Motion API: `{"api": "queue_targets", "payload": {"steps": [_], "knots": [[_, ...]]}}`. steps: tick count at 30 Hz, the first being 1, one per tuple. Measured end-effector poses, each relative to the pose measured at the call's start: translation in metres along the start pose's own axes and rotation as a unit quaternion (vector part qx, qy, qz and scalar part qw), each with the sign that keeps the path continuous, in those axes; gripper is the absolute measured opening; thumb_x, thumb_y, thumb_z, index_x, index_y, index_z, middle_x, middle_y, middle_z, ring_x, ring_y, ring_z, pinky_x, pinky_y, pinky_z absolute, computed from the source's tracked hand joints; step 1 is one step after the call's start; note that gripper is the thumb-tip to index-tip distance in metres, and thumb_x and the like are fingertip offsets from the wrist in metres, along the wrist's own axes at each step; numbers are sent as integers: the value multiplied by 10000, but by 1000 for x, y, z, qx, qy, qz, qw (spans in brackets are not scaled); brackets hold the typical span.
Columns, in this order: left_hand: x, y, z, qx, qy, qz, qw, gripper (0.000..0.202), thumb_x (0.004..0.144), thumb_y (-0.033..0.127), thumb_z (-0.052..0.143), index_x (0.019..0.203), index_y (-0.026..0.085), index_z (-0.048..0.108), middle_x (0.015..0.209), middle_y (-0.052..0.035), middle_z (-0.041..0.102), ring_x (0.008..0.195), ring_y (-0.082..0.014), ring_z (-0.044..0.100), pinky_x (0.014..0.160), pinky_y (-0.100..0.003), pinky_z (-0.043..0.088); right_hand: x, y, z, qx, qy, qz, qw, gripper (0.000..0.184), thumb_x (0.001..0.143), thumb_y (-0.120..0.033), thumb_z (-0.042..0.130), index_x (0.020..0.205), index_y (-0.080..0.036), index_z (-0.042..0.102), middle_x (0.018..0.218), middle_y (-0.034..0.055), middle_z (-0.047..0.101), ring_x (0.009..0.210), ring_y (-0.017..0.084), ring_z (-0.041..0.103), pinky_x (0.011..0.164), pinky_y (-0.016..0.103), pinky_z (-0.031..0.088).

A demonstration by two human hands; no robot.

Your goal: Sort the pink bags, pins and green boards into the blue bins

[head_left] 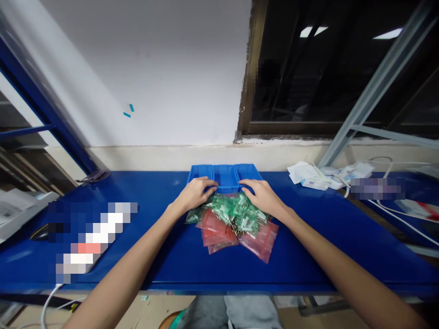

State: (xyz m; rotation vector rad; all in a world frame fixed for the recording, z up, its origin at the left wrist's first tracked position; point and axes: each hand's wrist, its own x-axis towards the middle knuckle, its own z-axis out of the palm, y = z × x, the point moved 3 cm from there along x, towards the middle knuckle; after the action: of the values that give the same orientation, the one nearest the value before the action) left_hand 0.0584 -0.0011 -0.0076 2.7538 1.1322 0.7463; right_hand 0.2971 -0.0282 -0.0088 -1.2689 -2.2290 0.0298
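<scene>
Three blue plastic bins [224,187] stand side by side towards the back of the blue table. At the front of the left bin, my left hand [196,193] has its fingers over the rim and its thumb below. My right hand [262,196] grips the front of the right bin in the same way. Just in front of the bins lies a pile of clear zip bags with green print [248,221], holding small metal parts. Red-tinted plastic bags [262,242] stick out from under them towards me. The bins' front walls are partly hidden by my hands and the bags.
White crumpled packaging [308,176] and cables lie at the back right. On the left are a blurred-out long object [99,242], a dark tool-like thing [40,232] and a white tray [24,212]. Metal frame posts rise at both sides, with a wall behind.
</scene>
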Motion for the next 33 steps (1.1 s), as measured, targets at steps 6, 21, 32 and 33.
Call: {"api": "queue_targets", "payload": {"steps": [6, 21, 32, 33], "knots": [[-1, 1, 0, -21, 13, 0, 1000, 280, 1002, 301, 467, 1182, 192, 652, 1095, -90, 701, 990, -211, 653, 895, -349, 495, 0, 0, 3, -1, 15, -10, 1000, 327, 944, -165, 496, 1218, -185, 673, 1196, 87, 720, 1125, 262, 668, 1008, 440, 507], [-2, 3, 1, 16, 10, 18, 1000, 293, 1014, 316, 458, 1197, 182, 644, 1063, -95, 685, 958, -216, 643, 874, -352, 507, -2, -12, 2, 3, 25, -21, 999, 278, 994, -276, 485, 1170, -189, 681, 1173, 104, 688, 1121, 242, 626, 1013, 431, 484], [-2, -2, -4, -8, 8, 6, 1000, 242, 1007, 273, 476, 1136, 202, 668, 1068, -69, 707, 966, -207, 661, 864, -341, 507, -1, -9, 4, -5, 17, -17, 1000, 291, 984, -261, 492, 1174, -166, 690, 1235, 119, 691, 1188, 250, 623, 1058, 441, 468], [-2, -2, -4, -9, 13, 0, 1000, 238, 1005, 269, 478, 1130, 205, 670, 1065, -66, 707, 959, -206, 661, 859, -337, 506, -1, -9, 4, -5, 20, -16, 1000, 290, 980, -252, 494, 1171, -160, 692, 1233, 121, 692, 1186, 249, 625, 1058, 437, 470]]}}
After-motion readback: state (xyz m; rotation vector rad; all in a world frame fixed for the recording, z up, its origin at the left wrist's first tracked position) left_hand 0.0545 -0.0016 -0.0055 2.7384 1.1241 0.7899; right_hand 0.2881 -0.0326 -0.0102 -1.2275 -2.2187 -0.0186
